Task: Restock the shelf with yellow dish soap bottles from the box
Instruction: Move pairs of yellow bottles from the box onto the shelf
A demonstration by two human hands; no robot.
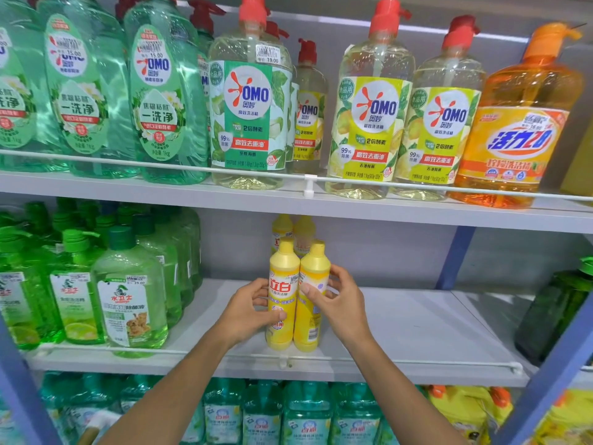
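Two yellow dish soap bottles stand upright side by side near the front rail of the middle shelf (401,319). My left hand (248,313) grips the left bottle (282,284) with its thumb across the label. My right hand (337,298) grips the right bottle (316,271), thumb in front and fingers behind. Two more yellow bottles (293,231) stand behind them against the back wall. The box is out of view.
Green pump bottles (128,293) fill the left of the middle shelf. A dark green bottle (555,313) stands at the far right. The bare stretch of shelf lies right of the yellow bottles. Large OMO bottles (369,114) line the upper shelf; teal bottles (305,415) sit below.
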